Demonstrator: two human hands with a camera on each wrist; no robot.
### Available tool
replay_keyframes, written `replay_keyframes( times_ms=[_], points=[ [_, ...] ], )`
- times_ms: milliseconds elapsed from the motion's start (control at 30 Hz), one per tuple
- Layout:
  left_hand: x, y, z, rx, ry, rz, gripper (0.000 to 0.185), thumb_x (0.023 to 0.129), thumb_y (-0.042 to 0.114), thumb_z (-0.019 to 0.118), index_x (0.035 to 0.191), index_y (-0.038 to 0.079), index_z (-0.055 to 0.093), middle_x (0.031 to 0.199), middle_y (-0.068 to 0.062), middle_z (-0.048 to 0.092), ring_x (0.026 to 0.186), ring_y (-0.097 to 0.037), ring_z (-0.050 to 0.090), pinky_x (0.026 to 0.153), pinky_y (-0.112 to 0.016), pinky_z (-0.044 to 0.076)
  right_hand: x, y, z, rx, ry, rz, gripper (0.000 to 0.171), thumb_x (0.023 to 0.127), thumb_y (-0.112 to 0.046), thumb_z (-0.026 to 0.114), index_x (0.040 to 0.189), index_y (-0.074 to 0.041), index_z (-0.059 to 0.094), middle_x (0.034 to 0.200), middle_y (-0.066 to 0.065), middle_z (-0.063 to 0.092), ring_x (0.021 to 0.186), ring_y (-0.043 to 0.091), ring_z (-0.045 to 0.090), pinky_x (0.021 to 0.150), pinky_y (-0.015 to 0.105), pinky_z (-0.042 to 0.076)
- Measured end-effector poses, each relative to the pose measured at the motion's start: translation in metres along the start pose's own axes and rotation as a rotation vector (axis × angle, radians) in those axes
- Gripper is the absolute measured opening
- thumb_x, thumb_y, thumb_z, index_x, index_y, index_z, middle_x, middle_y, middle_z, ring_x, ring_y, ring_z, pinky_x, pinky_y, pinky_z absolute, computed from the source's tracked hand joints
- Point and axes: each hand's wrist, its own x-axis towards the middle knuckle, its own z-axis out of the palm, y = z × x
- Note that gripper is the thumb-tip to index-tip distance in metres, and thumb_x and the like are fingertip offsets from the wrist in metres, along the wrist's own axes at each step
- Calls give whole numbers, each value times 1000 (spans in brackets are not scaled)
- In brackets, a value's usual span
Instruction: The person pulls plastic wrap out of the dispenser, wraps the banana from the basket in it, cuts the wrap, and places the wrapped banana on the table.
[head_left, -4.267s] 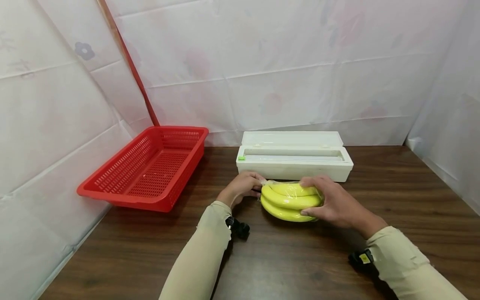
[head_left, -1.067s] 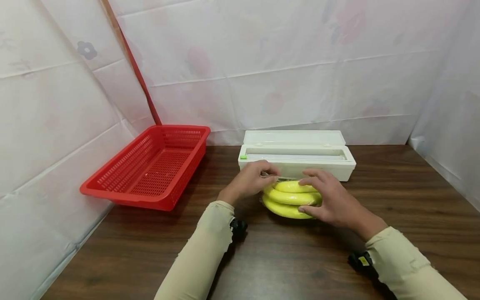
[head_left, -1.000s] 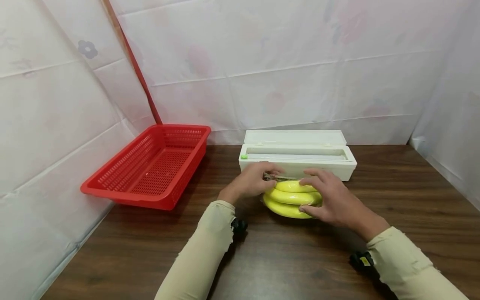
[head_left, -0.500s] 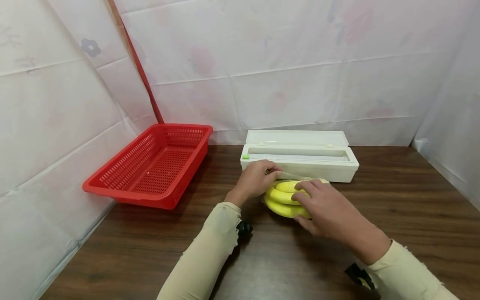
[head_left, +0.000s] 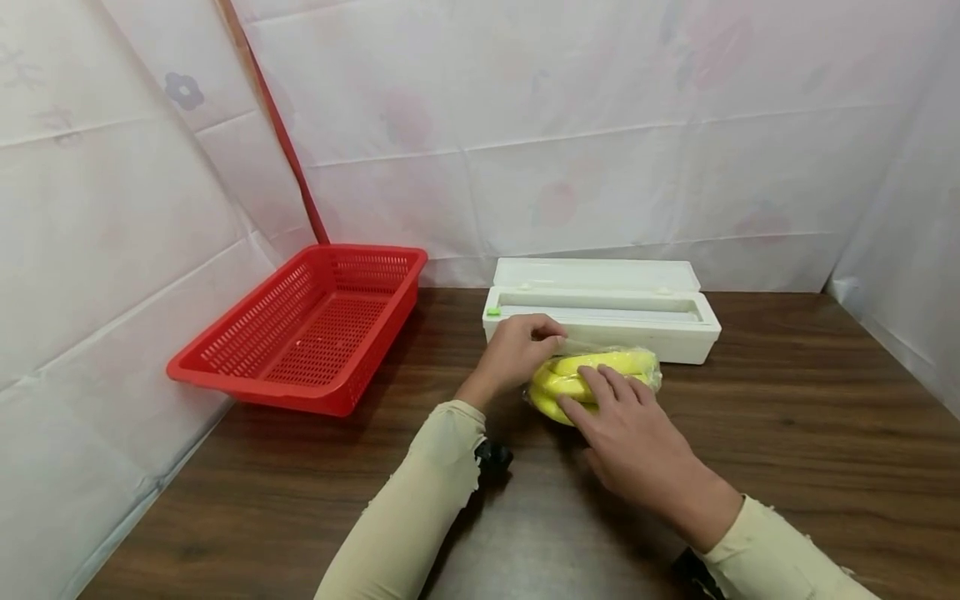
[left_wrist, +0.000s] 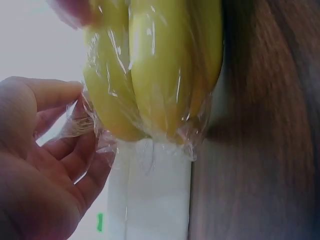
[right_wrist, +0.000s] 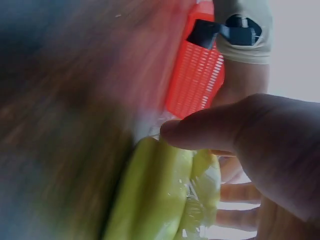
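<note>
A bunch of yellow bananas point(head_left: 577, 385), covered in clear plastic wrap point(left_wrist: 150, 55), lies on the brown wooden table point(head_left: 540, 533). At its left end my left hand point(head_left: 517, 350) pinches a loose edge of the wrap, which stretches from the fingertips toward the fruit. In the left wrist view the wrap bunches between thumb and fingers. My right hand point(head_left: 637, 437) lies over the front and right of the bunch, fingers spread and fairly straight on the wrapped bananas. The right wrist view has its thumb point(right_wrist: 205, 127) across the end of the bananas.
Just behind the bananas stands a white plastic wrap dispenser box point(head_left: 600, 336), lid raised, with a green piece point(head_left: 492, 312) at its left end. A red slotted basket point(head_left: 300, 387) sits to the left. White patterned sheeting point(head_left: 570, 125) walls off the back and sides.
The right hand has slid left and toward the front, from gripping the bunch's right end to lying over it. The left hand has lifted a little, drawing wrap up from the left end.
</note>
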Motion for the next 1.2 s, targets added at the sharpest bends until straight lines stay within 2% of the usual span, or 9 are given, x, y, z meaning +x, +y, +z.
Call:
replay_keyframes(
  times_ms=[167,267,433,533,667,800,900,1033,1200],
  points=[
    [-1,4,0,-4,26,-29,14,98,18,66,102,14,78,96,6,73,84,-8,63,73,-25,51,1,5,7,-39,40,-10,58,77,-16,77,130,-4,58,127,19,56,113,39,56,88,51,49],
    [0,6,0,2,40,-34,15,98,18,65,102,14,79,96,6,74,82,-7,62,72,-24,50,1,9,9,-34,55,7,53,80,-14,74,129,-1,58,125,22,55,109,40,56,87,51,50],
    [2,12,-3,32,60,-18,16,98,18,65,102,14,80,95,6,75,82,-6,64,72,-23,51,3,14,9,22,87,49,45,79,-11,75,121,-6,62,130,31,48,107,46,52,82,55,51],
    [1,14,-4,50,58,-21,16,98,19,66,104,12,80,95,5,75,83,-5,65,73,-24,52,3,14,11,32,122,54,45,77,-12,77,120,-10,63,133,31,48,110,47,51,82,56,51],
    [-2,13,-3,52,56,-46,16,98,18,67,104,11,80,95,4,75,82,-6,66,73,-25,52,1,11,13,2,155,61,46,76,-17,78,120,-15,64,136,30,47,119,49,47,86,62,43],
    [-6,12,0,58,25,-65,16,97,19,68,104,13,80,97,6,75,83,-4,65,71,-24,51,-5,10,15,0,131,95,51,72,-25,83,120,-20,65,139,28,47,127,49,43,92,73,35],
    [-6,13,1,64,6,-65,16,97,21,69,104,14,81,99,6,76,85,-3,65,71,-22,51,-8,12,15,29,108,109,58,70,-29,88,123,-21,65,137,26,50,125,49,47,92,71,38],
    [-4,14,0,91,16,-40,15,96,20,69,103,13,81,100,5,76,87,-4,64,71,-22,50,-7,18,17,63,109,92,67,68,-31,92,127,-17,63,135,27,52,120,48,52,86,61,48],
    [-3,17,-1,182,29,10,15,98,18,67,103,14,81,101,5,76,84,-5,64,70,-21,49,-4,23,19,82,116,75,70,67,-27,92,129,-14,62,134,29,51,118,49,52,82,59,52]
  ],
)
